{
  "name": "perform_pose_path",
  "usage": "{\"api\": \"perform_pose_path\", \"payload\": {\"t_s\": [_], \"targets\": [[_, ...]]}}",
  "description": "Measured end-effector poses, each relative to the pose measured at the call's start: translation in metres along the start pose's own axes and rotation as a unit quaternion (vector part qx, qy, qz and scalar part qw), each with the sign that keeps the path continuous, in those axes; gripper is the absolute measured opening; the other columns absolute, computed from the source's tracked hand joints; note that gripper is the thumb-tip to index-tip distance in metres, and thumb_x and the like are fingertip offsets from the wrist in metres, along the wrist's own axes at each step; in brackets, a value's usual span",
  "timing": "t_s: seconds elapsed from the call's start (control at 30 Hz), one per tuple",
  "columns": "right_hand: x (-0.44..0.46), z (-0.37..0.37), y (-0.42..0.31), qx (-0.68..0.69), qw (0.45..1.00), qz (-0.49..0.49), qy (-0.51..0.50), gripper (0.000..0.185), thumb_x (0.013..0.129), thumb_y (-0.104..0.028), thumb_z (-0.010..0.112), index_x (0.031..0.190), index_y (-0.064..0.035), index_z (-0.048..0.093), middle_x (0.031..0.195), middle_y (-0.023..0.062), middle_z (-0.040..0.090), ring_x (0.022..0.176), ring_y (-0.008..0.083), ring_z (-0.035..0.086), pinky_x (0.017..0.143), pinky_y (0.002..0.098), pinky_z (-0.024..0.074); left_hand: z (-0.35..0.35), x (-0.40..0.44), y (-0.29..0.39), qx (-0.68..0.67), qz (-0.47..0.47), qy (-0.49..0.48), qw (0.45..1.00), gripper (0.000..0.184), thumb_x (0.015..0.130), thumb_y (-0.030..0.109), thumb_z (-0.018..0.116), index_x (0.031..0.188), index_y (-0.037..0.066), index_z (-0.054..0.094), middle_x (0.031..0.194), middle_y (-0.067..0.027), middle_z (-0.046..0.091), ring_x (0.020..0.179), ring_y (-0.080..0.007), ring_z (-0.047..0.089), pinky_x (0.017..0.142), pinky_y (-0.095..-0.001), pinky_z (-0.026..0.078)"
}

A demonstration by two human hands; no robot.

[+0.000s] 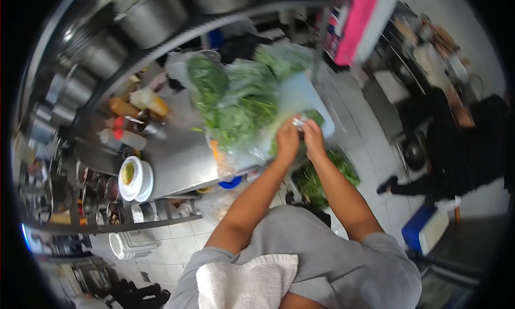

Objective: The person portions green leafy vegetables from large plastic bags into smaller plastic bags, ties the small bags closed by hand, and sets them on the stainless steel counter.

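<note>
The premises are a narrow kitchen with a tiled floor [370, 140]. A steel counter [177, 164] runs across the left and centre of the frame, beneath a shelf of metal pots [153, 19] at upper left. Two stacked white plates [146, 186], the top one bearing food, stand at the counter's near edge, left of centre.

Leafy greens in clear plastic bags [249, 78] lie at upper centre, partly over a pale cutting board [300, 92]; this placement presumably keeps them within easy reach. Loose leaves [314, 116] show just beyond the right hand [314, 138]. A tub [352, 161] of further greens sits below the board's near end, right of centre, apparently so placed to lie close under the work.

Both forearms extend from the bottom of the frame and converge over that end of the board. The left hand [288, 139] and right hand are close together, fingers curled inward around a small shiny item [298, 123]. Its identity, and which hand bears it, cannot be determined; nor can it be established whether either grip is fully closed. Elbows are slightly bent, presumably for close control.
</note>
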State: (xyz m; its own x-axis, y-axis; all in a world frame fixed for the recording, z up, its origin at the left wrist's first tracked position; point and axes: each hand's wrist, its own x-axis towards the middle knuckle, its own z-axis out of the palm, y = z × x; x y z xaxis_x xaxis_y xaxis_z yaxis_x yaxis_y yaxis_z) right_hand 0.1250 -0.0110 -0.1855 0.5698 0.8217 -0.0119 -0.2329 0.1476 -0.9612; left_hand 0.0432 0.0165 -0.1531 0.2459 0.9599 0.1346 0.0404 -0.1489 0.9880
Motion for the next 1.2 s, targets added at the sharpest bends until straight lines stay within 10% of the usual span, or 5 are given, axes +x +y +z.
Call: {"api": "perform_pose_path", "payload": {"t_s": [0.53, 0.7, 0.87, 0.93, 1.2], "targets": [[0.016, -0.012, -0.017, -0.048, 0.991, 0.098, -0.076, 0.010, 0.083, -0.011, 0.053, 0.089, -0.0022, 0.054, 0.075, 0.0007, 0.055, 0.065, 0.0087, 0.050, 0.056, 0.0223, 0.0381, -0.008, 0.019, -0.006, -0.270, -0.112, -0.091, 0.952, 0.021, 0.085, 0.008, 0.050, 0.105, 0.000, 0.050, 0.088, -0.0042, 0.056, 0.079, -0.0107, 0.052, 0.072, -0.0244, 0.041], [-0.022, -0.005, -0.031, -0.171, 0.956, -0.224, -0.078, 0.035, 0.079, -0.016, 0.066, 0.110, -0.0023, 0.055, 0.086, 0.0045, 0.059, 0.072, 0.0114, 0.054, 0.065, 0.0263, 0.0447, -0.008, 0.021, -0.009, -0.272, -0.132, -0.070, 0.951, 0.021, 0.085, 0.004, 0.048, 0.105, -0.001, 0.049, 0.085, -0.0046, 0.056, 0.077, -0.0102, 0.052, 0.070, -0.0229, 0.042], [-0.020, -0.004, -0.025, -0.238, 0.947, -0.200, -0.083, 0.031, 0.080, -0.016, 0.066, 0.109, -0.0056, 0.061, 0.087, 0.0032, 0.060, 0.074, 0.0100, 0.054, 0.070, 0.0257, 0.0449, -0.010, 0.021, -0.004, -0.272, -0.137, -0.093, 0.948, 0.022, 0.084, 0.006, 0.044, 0.104, 0.000, 0.052, 0.080, -0.0029, 0.056, 0.072, -0.0104, 0.052, 0.067, -0.0225, 0.043], [-0.015, -0.007, -0.020, -0.082, 0.993, -0.020, -0.088, 0.025, 0.084, -0.016, 0.062, 0.106, -0.0037, 0.062, 0.084, 0.0021, 0.060, 0.073, 0.0087, 0.053, 0.067, 0.0247, 0.0439, -0.011, 0.019, -0.005, -0.254, -0.131, -0.103, 0.953, 0.023, 0.084, 0.006, 0.044, 0.104, 0.001, 0.054, 0.084, -0.0046, 0.056, 0.076, -0.0118, 0.052, 0.069, -0.0232, 0.043], [0.001, -0.021, -0.013, 0.178, 0.974, 0.102, -0.093, 0.017, 0.090, -0.021, 0.053, 0.099, -0.0083, 0.059, 0.079, -0.0024, 0.057, 0.077, 0.0064, 0.051, 0.073, 0.0220, 0.0367, -0.018, 0.017, -0.006, -0.022, 0.031, -0.115, 0.993, 0.027, 0.085, 0.007, 0.042, 0.106, 0.003, 0.060, 0.114, -0.0102, 0.048, 0.100, -0.0191, 0.047, 0.089, -0.0272, 0.035]]}}
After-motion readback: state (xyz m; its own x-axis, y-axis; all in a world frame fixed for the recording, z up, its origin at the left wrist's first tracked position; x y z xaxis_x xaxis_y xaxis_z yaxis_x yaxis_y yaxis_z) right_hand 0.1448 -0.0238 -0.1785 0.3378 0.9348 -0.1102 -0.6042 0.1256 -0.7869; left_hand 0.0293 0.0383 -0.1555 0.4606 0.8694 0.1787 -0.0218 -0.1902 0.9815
